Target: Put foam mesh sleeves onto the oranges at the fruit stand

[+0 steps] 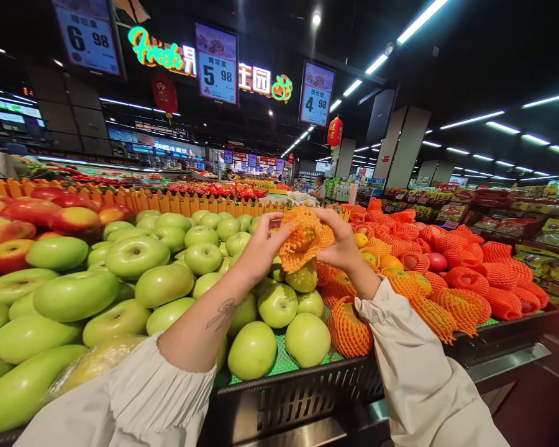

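Both my hands are raised over a fruit display and hold one orange fruit wrapped in an orange foam net (304, 243). My left hand (262, 247) pinches the net's left edge with fingers closed. From the right, my right hand (339, 241) grips the same net. Under the hands lies a heap of green apples (168, 282) on green matting. To their right sit several oranges in foam nets (447, 279).
Red and yellow apples (32, 220) are piled at the far left. A black slotted crate wall (289, 403) fronts the display. Price signs (217, 62) hang overhead. More produce stands lie behind, and a person (317, 188) stands in the far aisle.
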A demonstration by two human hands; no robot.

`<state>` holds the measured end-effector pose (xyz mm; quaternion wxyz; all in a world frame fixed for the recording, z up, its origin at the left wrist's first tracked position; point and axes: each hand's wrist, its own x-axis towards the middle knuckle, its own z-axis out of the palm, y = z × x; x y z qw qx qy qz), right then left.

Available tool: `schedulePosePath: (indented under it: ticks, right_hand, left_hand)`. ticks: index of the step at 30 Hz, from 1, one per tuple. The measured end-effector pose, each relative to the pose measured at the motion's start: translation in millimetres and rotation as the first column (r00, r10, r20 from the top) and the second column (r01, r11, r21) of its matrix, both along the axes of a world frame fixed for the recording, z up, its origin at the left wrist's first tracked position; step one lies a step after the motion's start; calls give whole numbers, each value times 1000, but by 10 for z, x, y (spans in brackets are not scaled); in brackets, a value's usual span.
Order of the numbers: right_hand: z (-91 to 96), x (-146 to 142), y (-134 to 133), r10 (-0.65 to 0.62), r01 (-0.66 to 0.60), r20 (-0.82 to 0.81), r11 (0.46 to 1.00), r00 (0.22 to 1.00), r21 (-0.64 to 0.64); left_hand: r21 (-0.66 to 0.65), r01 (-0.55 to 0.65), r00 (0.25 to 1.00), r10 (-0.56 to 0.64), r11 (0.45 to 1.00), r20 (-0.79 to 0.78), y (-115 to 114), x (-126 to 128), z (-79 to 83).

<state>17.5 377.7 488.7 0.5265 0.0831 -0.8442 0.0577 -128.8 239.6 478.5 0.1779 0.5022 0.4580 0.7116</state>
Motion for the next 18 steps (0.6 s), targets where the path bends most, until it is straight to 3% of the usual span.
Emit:
schedulePosePath:
  ticks: [4, 6, 12, 15, 18]
  right_hand:
    - [-24, -21, -14, 107, -92, 54, 971, 993, -221]
    - [-16, -33, -16, 185, -149, 89, 939, 979, -310]
    - [18, -16, 24, 421, -300, 140, 808, 896, -507]
    - [8, 2, 61, 445, -317, 101, 763, 890, -563]
    - [-7, -7, 68, 416, -253, 89, 695, 905, -674]
  left_hand:
    - [-146, 364, 911, -320, 920, 259, -61, 81, 1]
    - [-151, 432, 870, -366, 889, 331, -87, 115, 19]
    - [-76, 259, 907, -215, 963, 362, -108, 137, 72]
    - [-72, 166, 918, -128, 983, 375, -96, 121, 78]
    - [-62, 115, 926, -84, 991, 369, -83, 104, 74]
